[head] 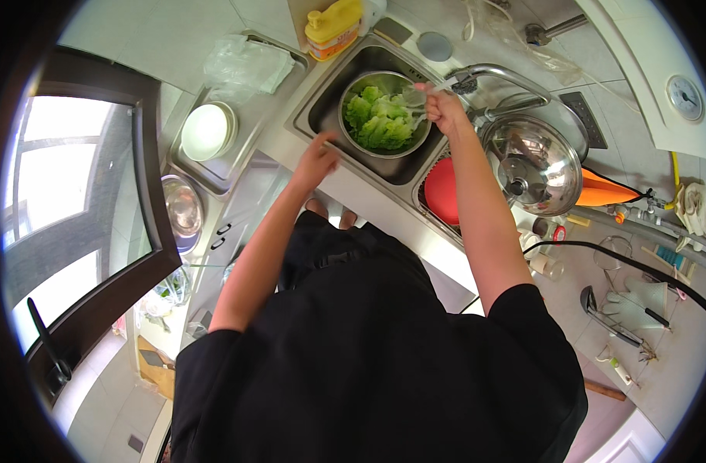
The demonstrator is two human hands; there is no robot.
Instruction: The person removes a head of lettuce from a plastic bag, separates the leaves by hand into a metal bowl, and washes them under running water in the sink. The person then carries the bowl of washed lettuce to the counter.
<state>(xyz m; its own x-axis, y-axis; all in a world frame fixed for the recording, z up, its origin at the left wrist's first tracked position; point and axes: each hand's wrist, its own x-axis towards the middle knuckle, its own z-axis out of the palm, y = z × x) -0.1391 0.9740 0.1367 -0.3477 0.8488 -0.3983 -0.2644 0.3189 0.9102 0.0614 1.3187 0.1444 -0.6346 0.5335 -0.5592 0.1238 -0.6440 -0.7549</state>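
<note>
A round metal bowl (386, 155) sits in the steel sink basin (324, 118) and holds green lettuce leaves (382, 118). Over the bowl's right rim, my right hand (442, 110) is by the end of the chrome faucet (503, 69), fingers curled. Something translucent (412, 98) shows beside those fingers; whether it is running water or clear plastic is unclear, and the hand hides part of it. My left hand (318, 162), blurred, hovers near the sink's front edge, apart from the bowl, with nothing visible in it.
Right of the basin, a red round container (442, 191) stands in the smaller sink section. A large metal bowl or lid (532, 165) leans behind my right forearm. On the left are stacked white bowls (205, 133), a plastic bag (245, 63) and an open window frame (150, 173). A yellow jug (335, 32) stands behind.
</note>
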